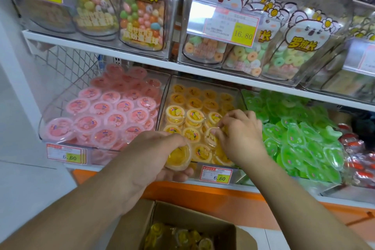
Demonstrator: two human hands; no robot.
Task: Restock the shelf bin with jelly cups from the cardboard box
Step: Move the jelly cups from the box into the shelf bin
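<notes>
A clear shelf bin (203, 81) in the middle of the lower shelf holds several yellow jelly cups (194, 116) in rows. My left hand (154, 154) grips a yellow jelly cup (179, 157) at the bin's front edge. My right hand (239, 134) is inside the bin at its right front, fingers curled and pinching a yellow cup (212, 138) among the others. Below, an open cardboard box (194, 221) holds more yellow jelly cups (178, 237).
A bin of pink jelly cups (105, 111) stands left of the yellow bin, green jelly packs (300, 136) right of it. Price tags (216, 174) hang on the shelf front. An upper shelf (142, 57) carries candy bags close above.
</notes>
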